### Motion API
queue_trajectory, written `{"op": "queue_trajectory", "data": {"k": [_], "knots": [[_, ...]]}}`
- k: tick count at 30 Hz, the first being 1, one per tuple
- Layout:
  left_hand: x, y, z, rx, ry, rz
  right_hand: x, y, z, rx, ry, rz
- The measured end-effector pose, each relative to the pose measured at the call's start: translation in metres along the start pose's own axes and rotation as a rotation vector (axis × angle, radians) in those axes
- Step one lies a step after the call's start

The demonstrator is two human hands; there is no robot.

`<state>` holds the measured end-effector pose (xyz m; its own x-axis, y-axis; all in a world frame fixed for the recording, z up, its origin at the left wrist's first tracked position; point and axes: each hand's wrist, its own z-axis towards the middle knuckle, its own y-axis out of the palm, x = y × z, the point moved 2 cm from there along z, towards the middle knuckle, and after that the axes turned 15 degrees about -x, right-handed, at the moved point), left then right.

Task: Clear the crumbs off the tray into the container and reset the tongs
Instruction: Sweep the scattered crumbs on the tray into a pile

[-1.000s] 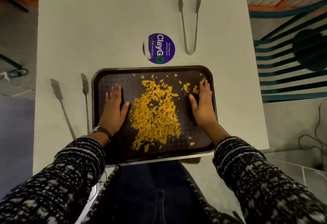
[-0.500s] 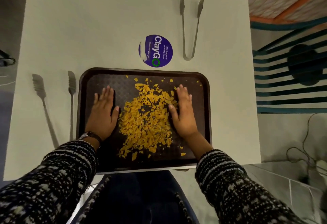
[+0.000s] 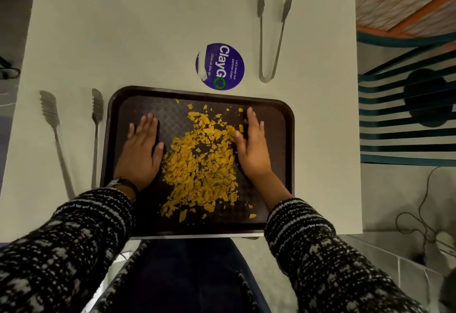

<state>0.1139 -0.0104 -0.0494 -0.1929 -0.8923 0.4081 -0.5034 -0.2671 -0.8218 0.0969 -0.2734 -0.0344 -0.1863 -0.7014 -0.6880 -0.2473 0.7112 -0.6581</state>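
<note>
1 head-worn camera looks steeply down, close over the tray [image 3: 288, 139] on the table [image 3: 148, 28]

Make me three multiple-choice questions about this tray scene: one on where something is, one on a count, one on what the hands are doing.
1. Where is the round purple sticker relative to the dark brown plastic tray?
A) just beyond its far edge
B) on the tray
C) left of the tray

2. How many pairs of metal tongs lie on the white table?
A) one
B) two
C) three

3. What are the left hand and right hand doing?
A) gripping tongs
B) lying flat and open on the tray, flanking the yellow crumbs
C) lifting the tray

Answers:
1 A: the sticker lies on the table past the tray's far rim.
2 B: one pair lies left of the tray, a second pair beyond its far edge.
3 B: straight fingers rest either side of the pile.
</note>
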Motion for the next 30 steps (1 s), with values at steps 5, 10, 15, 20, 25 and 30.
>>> {"op": "queue_trajectory", "data": {"k": [5, 10, 15, 20, 25, 30], "knots": [[-0.001, 0.000, -0.001, 0.005, -0.001, 0.002, 0.012, -0.008, -0.005, 0.113, -0.003, 0.015], [-0.002, -0.001, 0.000, 0.006, 0.008, -0.004, 0.015, -0.012, 0.005, 0.007, 0.017, -0.042], [-0.001, -0.001, -0.001, 0.004, 0.007, -0.008, -0.019, 0.015, 0.001, -0.175, -0.155, -0.073], [-0.001, -0.001, 0.000, 0.001, 0.001, 0.004, -0.019, 0.010, -0.004, -0.131, -0.227, 0.019], [-0.002, 0.000, -0.001, 0.000, 0.005, -0.005, -0.002, -0.004, 0.011, -0.110, -0.180, -0.033], [0.000, 0.000, -0.002, 0.013, 0.006, -0.009, -0.023, 0.011, 0.024, -0.247, -0.272, -0.145]]}}
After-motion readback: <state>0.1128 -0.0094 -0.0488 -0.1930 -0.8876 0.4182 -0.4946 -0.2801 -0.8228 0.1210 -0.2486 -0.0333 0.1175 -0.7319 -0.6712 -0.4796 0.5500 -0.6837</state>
